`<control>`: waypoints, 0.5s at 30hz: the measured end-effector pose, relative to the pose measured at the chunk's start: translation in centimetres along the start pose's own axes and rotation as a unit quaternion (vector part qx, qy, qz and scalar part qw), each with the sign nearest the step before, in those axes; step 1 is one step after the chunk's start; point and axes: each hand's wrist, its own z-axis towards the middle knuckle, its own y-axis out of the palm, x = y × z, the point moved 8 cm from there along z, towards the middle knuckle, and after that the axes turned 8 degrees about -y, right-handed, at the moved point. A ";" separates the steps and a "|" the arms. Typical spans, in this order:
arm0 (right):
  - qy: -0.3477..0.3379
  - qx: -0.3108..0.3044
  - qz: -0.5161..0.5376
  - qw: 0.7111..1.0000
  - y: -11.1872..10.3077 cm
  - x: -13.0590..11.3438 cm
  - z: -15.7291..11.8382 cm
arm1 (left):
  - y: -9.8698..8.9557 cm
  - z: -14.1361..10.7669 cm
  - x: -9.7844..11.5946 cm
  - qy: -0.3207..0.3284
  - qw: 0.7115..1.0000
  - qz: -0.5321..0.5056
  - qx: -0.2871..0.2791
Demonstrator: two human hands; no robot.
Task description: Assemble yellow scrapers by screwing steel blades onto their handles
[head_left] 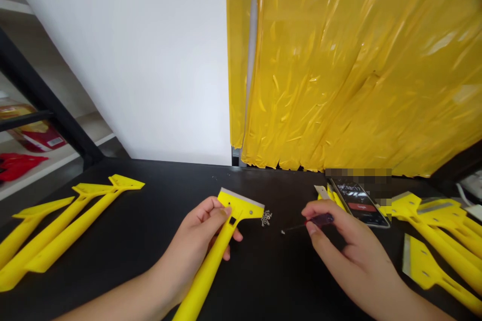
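My left hand point(203, 228) is closed round the neck of a yellow scraper point(215, 256), thumb on its head. A thin metal blade point(241, 196) runs along the head's top edge. One screw shows in the right hole; the left hole looks bare. Between thumb and fingers, my right hand point(339, 233) pinches a small dark screwdriver point(323, 219), its shaft pointing left. At the shaft's tip is a tiny screw point(282, 231); I cannot tell whether it rests on the table. A little pile of screws point(266, 218) lies just right of the scraper head.
Several yellow scraper handles point(81, 225) lie on the black table point(150, 200) at left. Scrapers with blades point(422, 261) lie at right. Behind my right hand are a phone point(363, 205) and narrow yellow-and-white pieces point(322, 192). Yellow plastic sheeting point(339, 85) hangs behind.
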 end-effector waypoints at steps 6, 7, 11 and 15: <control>0.006 -0.006 0.004 1.000 0.1 0.1 -0.1 | 0.1 0.1 0.0 0.001 1.000 0.000 -0.006; 0.007 -0.006 0.003 1.000 0.1 0.1 -0.1 | 0.1 0.1 0.0 0.002 1.000 0.000 -0.007; 0.010 -0.004 -0.003 1.000 0.1 0.3 0.0 | 0.0 0.0 -0.1 -0.001 1.000 0.001 -0.002; 0.012 0.000 -0.010 1.000 -0.1 0.4 0.1 | 0.1 0.0 0.1 -0.001 1.000 0.000 0.000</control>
